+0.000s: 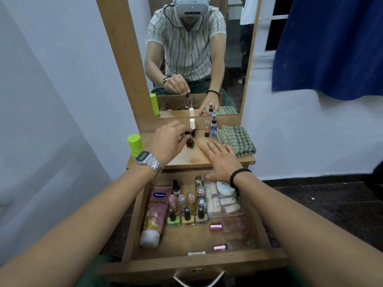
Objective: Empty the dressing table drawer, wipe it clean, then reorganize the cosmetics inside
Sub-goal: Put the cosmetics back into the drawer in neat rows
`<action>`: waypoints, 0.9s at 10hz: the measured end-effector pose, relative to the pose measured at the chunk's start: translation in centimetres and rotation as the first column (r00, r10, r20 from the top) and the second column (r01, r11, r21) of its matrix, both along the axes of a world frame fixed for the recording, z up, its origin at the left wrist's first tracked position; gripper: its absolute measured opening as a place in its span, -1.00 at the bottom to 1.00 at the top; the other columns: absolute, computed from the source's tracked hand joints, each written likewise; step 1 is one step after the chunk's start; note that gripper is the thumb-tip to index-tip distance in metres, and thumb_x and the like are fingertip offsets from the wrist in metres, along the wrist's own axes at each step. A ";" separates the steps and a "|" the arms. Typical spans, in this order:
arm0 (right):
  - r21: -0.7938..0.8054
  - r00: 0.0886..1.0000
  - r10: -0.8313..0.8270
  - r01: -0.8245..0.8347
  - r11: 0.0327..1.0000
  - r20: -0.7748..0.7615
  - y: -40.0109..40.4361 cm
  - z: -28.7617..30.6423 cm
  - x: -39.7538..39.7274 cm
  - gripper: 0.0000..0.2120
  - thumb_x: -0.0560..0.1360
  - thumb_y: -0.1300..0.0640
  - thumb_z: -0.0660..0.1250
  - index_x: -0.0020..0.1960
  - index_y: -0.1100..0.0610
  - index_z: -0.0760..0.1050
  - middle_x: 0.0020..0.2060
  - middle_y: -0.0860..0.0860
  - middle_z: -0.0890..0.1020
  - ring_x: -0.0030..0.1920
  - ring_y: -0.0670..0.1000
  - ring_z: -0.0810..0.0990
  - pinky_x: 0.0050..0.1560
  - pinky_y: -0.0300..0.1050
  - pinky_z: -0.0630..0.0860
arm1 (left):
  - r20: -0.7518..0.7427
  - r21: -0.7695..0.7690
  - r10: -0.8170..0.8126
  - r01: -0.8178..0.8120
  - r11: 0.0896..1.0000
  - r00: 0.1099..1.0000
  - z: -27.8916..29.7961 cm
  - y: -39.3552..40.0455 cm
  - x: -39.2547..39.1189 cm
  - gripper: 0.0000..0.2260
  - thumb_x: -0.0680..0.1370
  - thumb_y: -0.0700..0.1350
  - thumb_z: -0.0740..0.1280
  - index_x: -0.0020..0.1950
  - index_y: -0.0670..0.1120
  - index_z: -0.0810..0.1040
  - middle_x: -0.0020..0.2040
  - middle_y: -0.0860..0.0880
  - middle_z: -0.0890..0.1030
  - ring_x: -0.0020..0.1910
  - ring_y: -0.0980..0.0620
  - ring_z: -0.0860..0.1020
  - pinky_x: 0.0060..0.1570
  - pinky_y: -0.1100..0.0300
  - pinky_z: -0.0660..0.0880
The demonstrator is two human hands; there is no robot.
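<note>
The wooden drawer stands pulled out below the dressing table top. Inside lie a pink Vaseline tube, rows of small nail polish bottles, a clear box of pale items, a white jar and two pink-capped perfume bottles. My left hand pinches a small dark object just above the table top. My right hand rests flat and spread on the top's front edge.
On the top stand a white-capped bottle, an orange bottle, a blue spray bottle, a green-capped container and a folded green checked cloth. A mirror rises behind. A blue curtain hangs right.
</note>
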State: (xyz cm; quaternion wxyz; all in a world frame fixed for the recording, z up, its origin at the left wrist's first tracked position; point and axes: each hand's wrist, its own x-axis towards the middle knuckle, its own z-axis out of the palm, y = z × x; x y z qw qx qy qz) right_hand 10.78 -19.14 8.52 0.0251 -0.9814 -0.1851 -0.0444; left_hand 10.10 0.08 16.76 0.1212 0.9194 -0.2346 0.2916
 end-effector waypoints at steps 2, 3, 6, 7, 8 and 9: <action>-0.017 1.000 -0.007 0.007 1.000 -0.008 0.0 0.0 0.0 0.00 0.33 -0.30 0.37 0.57 -0.06 -0.10 0.56 0.03 0.00 0.55 0.07 -0.03 0.49 0.07 -0.09 | -0.230 0.048 -0.173 0.189 0.981 0.958 -3.3 2.3 -3.3 -0.86 0.51 -0.06 0.38 0.05 0.01 0.64 -0.08 0.07 0.64 -0.18 0.08 0.59 -0.20 0.16 0.53; -0.014 1.000 -0.010 0.010 1.000 -0.006 0.0 0.1 0.1 0.00 0.32 -0.30 0.37 0.57 -0.06 -0.10 0.56 0.03 0.01 0.55 0.07 -0.03 0.49 0.06 -0.09 | -0.272 0.137 -0.103 0.144 0.980 0.957 -5.1 2.8 -3.2 -0.83 0.52 0.03 0.33 0.09 0.09 0.61 -0.06 0.12 0.63 -0.11 0.08 0.55 -0.18 0.11 0.53; -0.010 1.000 -0.012 0.012 1.000 -0.008 -0.1 0.0 0.1 0.00 0.32 -0.26 0.38 0.56 -0.06 -0.09 0.56 0.02 0.01 0.55 0.06 -0.03 0.49 0.06 -0.09 | -0.363 0.280 0.042 0.067 0.958 0.931 -7.7 1.8 -2.9 -0.78 0.56 0.07 0.26 0.16 0.11 0.57 0.06 0.10 0.61 0.06 0.05 0.48 -0.14 0.18 0.39; -0.015 1.000 -0.012 0.012 1.000 -0.009 0.0 0.0 0.1 0.00 0.31 -0.27 0.38 0.56 -0.07 -0.10 0.56 0.02 0.00 0.55 0.06 -0.03 0.49 0.06 -0.08 | -0.350 0.301 0.059 0.053 0.952 0.935 -7.9 1.6 -3.0 -0.78 0.56 0.08 0.26 0.16 0.10 0.57 0.04 0.08 0.61 0.05 0.03 0.48 -0.15 0.15 0.39; -0.014 1.000 -0.014 0.014 1.000 -0.009 0.0 0.0 0.1 0.00 0.31 -0.27 0.38 0.56 -0.07 -0.10 0.56 0.01 0.00 0.55 0.06 -0.03 0.49 0.06 -0.09 | -0.345 0.328 0.069 0.052 0.943 0.936 -8.1 1.7 -3.2 -0.78 0.56 0.07 0.24 0.15 0.11 0.56 0.02 0.08 0.60 0.04 0.03 0.48 -0.13 0.14 0.42; -0.010 1.000 -0.013 0.013 1.000 -0.010 -0.1 0.0 0.1 0.00 0.32 -0.27 0.39 0.56 -0.07 -0.09 0.56 0.01 0.00 0.55 0.06 -0.03 0.49 0.06 -0.10 | -0.330 0.358 0.077 0.049 0.932 0.941 -8.3 1.7 -3.3 -0.78 0.56 0.07 0.23 0.16 0.10 0.56 0.02 0.08 0.60 0.04 0.03 0.48 -0.14 0.16 0.37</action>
